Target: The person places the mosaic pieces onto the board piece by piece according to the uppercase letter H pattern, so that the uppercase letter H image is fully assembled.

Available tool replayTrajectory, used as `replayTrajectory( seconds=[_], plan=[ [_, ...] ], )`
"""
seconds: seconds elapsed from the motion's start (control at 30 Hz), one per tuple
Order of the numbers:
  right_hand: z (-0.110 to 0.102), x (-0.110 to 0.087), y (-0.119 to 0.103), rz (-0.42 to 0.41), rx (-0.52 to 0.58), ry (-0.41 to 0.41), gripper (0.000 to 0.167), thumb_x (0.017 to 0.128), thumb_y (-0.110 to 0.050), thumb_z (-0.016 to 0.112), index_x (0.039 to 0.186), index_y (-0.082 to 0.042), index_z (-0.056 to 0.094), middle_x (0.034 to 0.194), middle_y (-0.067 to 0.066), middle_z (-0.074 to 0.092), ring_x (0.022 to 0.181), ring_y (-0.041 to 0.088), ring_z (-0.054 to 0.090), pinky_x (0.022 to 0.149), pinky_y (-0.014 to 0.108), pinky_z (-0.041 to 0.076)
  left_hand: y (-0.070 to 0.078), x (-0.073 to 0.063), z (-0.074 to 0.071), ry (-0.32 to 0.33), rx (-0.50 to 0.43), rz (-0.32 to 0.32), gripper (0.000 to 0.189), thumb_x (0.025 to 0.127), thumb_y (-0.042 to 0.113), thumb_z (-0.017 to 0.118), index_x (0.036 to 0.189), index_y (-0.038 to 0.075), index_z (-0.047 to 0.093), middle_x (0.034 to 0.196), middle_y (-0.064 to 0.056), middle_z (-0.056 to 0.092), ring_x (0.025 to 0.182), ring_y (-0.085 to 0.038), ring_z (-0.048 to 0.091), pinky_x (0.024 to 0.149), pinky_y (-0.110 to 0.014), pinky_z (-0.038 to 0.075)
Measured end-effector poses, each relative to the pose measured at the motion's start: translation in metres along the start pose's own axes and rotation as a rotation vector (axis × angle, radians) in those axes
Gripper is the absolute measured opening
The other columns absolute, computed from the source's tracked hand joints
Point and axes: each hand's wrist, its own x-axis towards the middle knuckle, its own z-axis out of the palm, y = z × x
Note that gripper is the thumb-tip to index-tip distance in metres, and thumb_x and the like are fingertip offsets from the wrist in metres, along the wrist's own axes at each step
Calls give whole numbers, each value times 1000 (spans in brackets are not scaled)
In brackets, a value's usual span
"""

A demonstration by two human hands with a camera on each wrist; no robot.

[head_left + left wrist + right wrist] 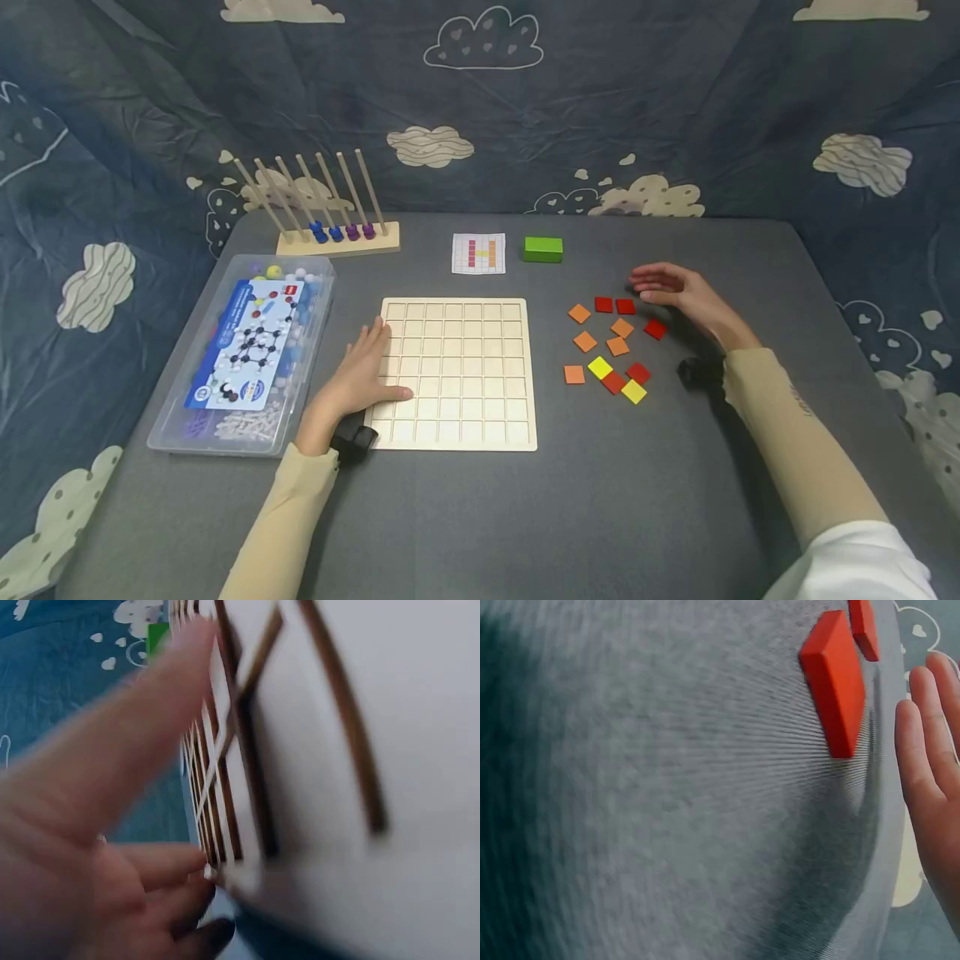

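Observation:
My left hand (357, 375) rests at the left edge of a pale wooden grid board (457, 375), fingers extended along the rim and thumb lying over the squares. Close up in the left wrist view, the thumb (142, 712) crosses in front of the grooved board (315, 735). To the right, my right hand (686, 296) is held above the table, fingers extended and holding nothing. Nearest to it are red square tiles (655, 329); orange tiles (585, 342) and two yellow tiles (633, 392) lie scattered flat beside them. A red tile (836, 686) also appears in the right wrist view.
Behind the board lie a printed pattern card (478, 254) and a green block (543, 249). A clear plastic box (307, 400) of molecule-model parts is at the left. A wooden peg stand (382, 242) with blue and purple beads stands behind it.

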Motion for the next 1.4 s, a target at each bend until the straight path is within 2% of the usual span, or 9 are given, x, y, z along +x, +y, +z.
replayTrajectory(
  seconds=[0.13,0.37,0.6,0.83,0.97,1.17,1.3,1.4],
  plan=[
    [2,4,3,26,15,-15,48,93,-13,63,137,-1,46,134,17,52,109,13,56,86,16,46,1,-1,2,9,65,-28,108,78,32,79,147,-12,9,155,-27,-2,141,-45,-3,109,-62,1],
    [7,9,5,41,-59,-27,45,92,-5,63,134,3,48,131,21,52,103,13,57,82,16,48,7,0,5,21,131,-39,108,77,34,79,147,-12,12,156,-25,0,141,-43,-1,110,-60,1],
    [14,11,-1,42,-187,-43,40,89,2,62,128,6,53,127,24,53,111,31,52,76,15,47,8,1,5,11,136,-43,108,78,35,79,147,-12,11,156,-25,0,141,-43,-2,109,-61,1],
    [17,12,-4,14,-290,-24,30,84,7,63,114,7,60,106,21,60,92,27,54,69,20,48,4,-3,-1,-7,116,-45,103,81,33,76,147,-13,12,155,-27,1,141,-45,-1,108,-65,1],
    [14,14,-6,36,-265,-35,24,86,7,60,110,9,61,95,15,63,81,22,57,68,23,50,2,-4,-1,-6,97,-36,101,82,31,76,147,-12,12,155,-27,2,141,-46,-1,107,-66,1],
    [18,14,-26,42,-169,-51,26,91,-6,64,113,8,60,92,9,64,80,18,60,77,30,52,1,-3,-1,3,98,-36,102,80,31,77,147,-11,13,155,-25,4,141,-45,-1,107,-66,0],
    [34,19,-43,3,-96,-93,30,90,-10,67,114,7,60,92,7,63,81,17,60,82,35,52,1,-2,-1,3,105,-35,103,79,31,78,147,-12,14,155,-26,5,141,-45,0,107,-66,1],
    [54,28,-56,-32,-52,-138,27,89,-8,68,110,7,61,90,8,63,80,18,61,82,36,52,1,0,-2,2,105,-35,104,79,31,79,147,-12,14,155,-26,5,141,-45,0,107,-66,1]
  ],
)
